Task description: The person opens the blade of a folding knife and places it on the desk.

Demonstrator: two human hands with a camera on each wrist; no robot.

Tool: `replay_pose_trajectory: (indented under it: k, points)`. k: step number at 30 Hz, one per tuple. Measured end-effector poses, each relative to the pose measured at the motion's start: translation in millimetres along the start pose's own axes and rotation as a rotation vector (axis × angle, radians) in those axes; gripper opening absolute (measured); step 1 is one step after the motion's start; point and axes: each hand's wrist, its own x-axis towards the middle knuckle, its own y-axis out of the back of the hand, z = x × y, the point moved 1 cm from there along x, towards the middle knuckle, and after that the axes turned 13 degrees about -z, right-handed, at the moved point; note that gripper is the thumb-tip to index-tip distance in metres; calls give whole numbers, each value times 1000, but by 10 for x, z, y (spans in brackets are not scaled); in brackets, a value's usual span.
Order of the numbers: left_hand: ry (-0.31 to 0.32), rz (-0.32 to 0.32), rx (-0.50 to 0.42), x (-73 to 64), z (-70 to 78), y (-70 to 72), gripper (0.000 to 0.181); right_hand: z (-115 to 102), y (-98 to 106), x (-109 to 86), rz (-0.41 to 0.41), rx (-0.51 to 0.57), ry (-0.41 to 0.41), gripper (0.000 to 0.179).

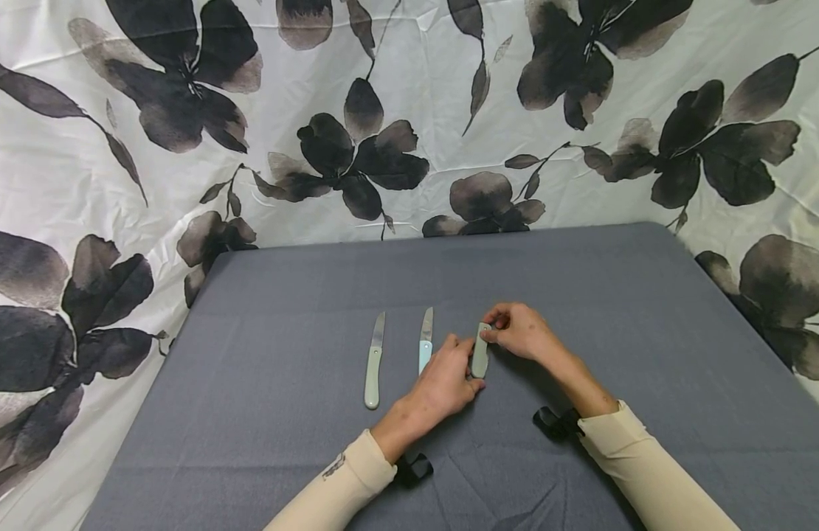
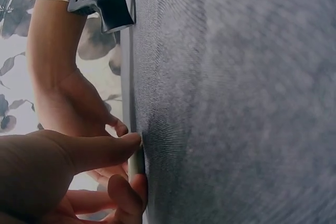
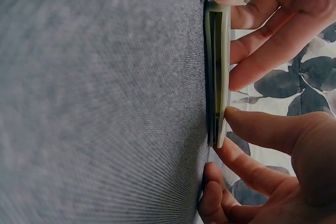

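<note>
Near the middle of the table lies a pale green folding knife (image 1: 479,360) with its blade folded out of sight. My left hand (image 1: 444,380) grips its near end, the thumb at the tip of the handle. At the far end, my right hand (image 1: 524,332) pinches the handle between thumb and fingers. In the right wrist view the long slot of the folded knife (image 3: 216,72) faces the camera, and the handle lies close to the cloth. Left of my hands are a light blue knife (image 1: 426,354), partly hidden by my left hand, and a green knife (image 1: 372,376), both unfolded with blades pointing away.
A grey cloth covers the table (image 1: 283,442). Behind it hangs a white curtain (image 1: 409,66) with dark flowers. Black wrist cameras (image 1: 416,470) hang below both cream sleeves (image 1: 648,464).
</note>
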Motion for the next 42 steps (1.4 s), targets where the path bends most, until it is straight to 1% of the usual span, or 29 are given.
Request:
replay_pose_trajectory:
  k: [5,10,15,17,19,21,27,31,35,38,42]
  points:
    - [8,1,5,9,-18,-12,51,-6,-1,-16,1,8,8,20]
    - [0,18,4,10,-38,-17,49,15,-15,-27,8,24,56,20]
    - [-7,55,-22,0,-52,-7,59,58,-27,-50,61,52,110,24]
    - [-22,71,-54,-1,-57,0,63,67,-27,-63,80,83,125,26]
    - [-36,81,-90,0,-60,10,63,77,-25,-75,84,131,132,27]
    - [-58,94,-137,2,-65,19,63,75,-19,-86,66,201,142,29]
    - [-104,138,-268,10,-65,53,63,55,3,-120,-52,475,152,45]
    - [-106,157,-330,4,-58,77,64,37,-1,-151,-111,624,180,52]
    - [-103,179,-352,-6,-58,98,65,23,-18,-173,-114,691,224,57]
    - [-104,187,-360,-14,-55,110,65,17,-33,-179,-100,712,254,58]
    - [-110,181,-391,-26,-46,120,65,17,-56,-187,-85,725,274,58]
